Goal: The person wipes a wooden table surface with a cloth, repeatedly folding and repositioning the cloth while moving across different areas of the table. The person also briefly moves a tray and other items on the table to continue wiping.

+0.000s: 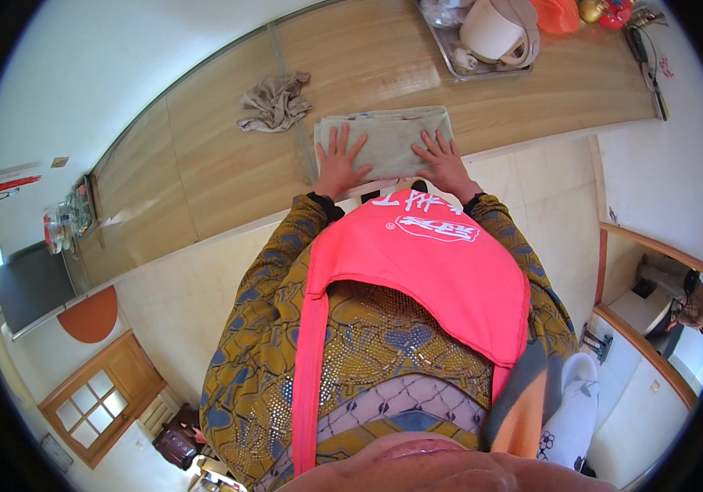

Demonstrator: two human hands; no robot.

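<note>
A folded grey-green cloth (391,144), perhaps a towel, lies flat near the front edge of a wood-grain counter (228,154). My left hand (342,163) rests palm down on its left part, fingers spread. On the right part lies my right hand (444,161), also flat with the fingers apart. Neither hand grips anything. Layered folds show along the cloth's far and left edges. To the left of it, a crumpled brownish-grey cloth (276,103) sits on the counter, apart from both hands.
A metal tray (477,72) at the back right holds a cream electric kettle (492,31) and a clear plastic bag (441,13). Beyond it lie an orange bag (556,15) and a cable (647,58). Glass jars (62,221) stand at the far left. My red apron (419,270) hangs below the counter edge.
</note>
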